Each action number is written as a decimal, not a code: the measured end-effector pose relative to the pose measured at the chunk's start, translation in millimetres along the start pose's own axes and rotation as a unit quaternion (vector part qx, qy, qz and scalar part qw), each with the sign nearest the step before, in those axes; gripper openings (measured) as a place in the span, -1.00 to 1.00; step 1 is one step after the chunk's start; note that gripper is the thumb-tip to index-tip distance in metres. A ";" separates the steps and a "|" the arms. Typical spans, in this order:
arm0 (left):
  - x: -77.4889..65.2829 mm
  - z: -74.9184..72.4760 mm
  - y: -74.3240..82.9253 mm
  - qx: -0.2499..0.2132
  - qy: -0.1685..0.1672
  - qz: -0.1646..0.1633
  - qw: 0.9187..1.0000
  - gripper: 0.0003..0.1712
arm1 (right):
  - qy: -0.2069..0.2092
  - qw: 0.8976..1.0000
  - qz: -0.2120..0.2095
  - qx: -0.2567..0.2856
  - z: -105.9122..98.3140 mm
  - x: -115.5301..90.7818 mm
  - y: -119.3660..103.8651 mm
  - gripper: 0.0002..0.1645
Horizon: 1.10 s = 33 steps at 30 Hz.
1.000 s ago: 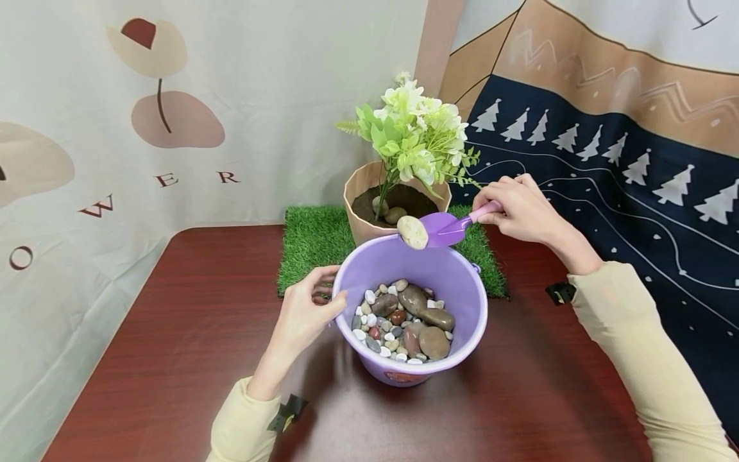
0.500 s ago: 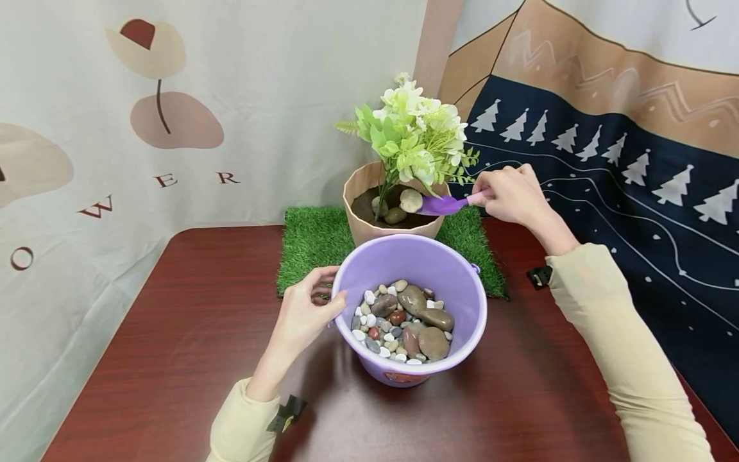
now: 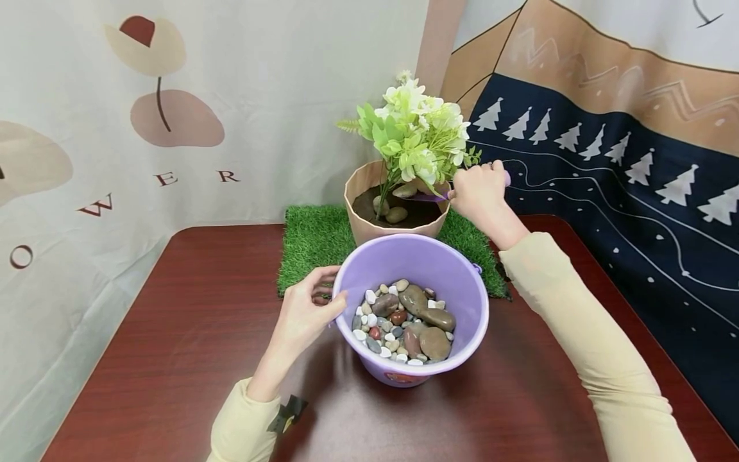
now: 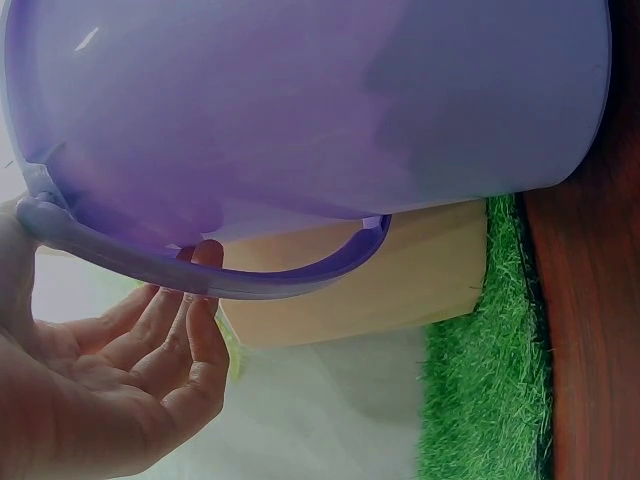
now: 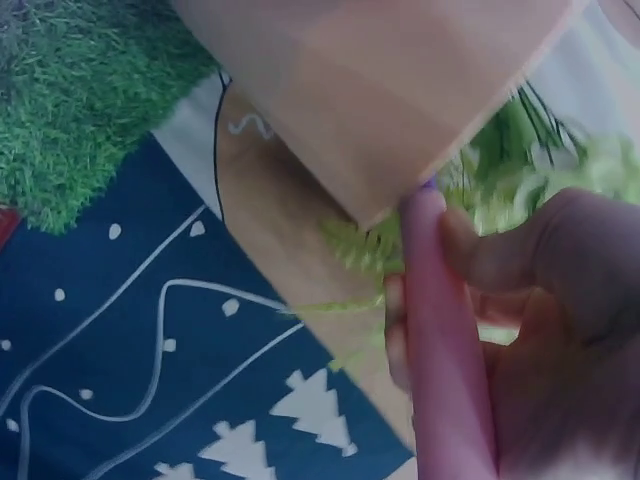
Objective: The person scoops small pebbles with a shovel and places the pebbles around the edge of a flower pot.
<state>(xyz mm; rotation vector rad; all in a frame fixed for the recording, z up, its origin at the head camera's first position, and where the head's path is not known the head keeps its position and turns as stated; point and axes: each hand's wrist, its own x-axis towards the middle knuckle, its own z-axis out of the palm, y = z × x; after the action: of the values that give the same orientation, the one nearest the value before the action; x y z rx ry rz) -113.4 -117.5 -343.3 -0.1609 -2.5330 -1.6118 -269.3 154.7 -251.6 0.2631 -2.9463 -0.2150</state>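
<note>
A purple toy shovel (image 3: 430,197) with a pink handle (image 5: 447,350) is gripped by my right hand (image 3: 480,196) at the right rim of the faceted beige flowerpot (image 3: 398,230). The blade reaches over the dark soil. A pale stone (image 3: 405,190) lies tilted at the blade's tip, partly behind leaves. Two other stones (image 3: 396,215) sit on the soil by the stems of the white-flowered plant (image 3: 424,128). My left hand (image 3: 306,314) holds the left rim of a lavender bucket (image 3: 412,247), thumb on the rim, fingers beneath its handle (image 4: 280,278). Wet stones and pebbles (image 3: 434,343) cover the bucket's bottom.
The flowerpot stands on a green artificial-grass mat (image 3: 314,244) behind the bucket, close to it. Both are on a dark red-brown table (image 3: 231,359). Printed curtains (image 3: 277,115) hang behind and to the right (image 3: 606,212).
My right hand has moved left and up with the shovel, taking the stone from above the bucket's far rim into the flowerpot, where it now tilts. The left hand and bucket stay put.
</note>
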 end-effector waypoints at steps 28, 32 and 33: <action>1.4 1.2 -1.4 0.009 0.004 0.008 1.000 -0.52 | 0.348 0.936 -0.056 -0.018 -4.3 -79.0 -9.0 -0.60; 0.9 1.5 -1.2 0.003 0.001 0.008 1.000 -0.53 | 0.390 0.917 -0.079 -0.020 -9.0 -97.1 -7.0 -0.56; 0.7 1.6 -1.2 0.002 0.000 0.008 1.000 -0.53 | 0.396 0.914 -0.085 -0.020 -10.7 -101.8 -6.4 -0.58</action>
<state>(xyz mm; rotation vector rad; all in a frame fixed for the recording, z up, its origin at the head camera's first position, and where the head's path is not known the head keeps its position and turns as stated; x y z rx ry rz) -114.4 -116.5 -344.9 -0.1798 -2.5283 -1.5997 -167.6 166.2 -258.6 0.4712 -2.1119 -0.1441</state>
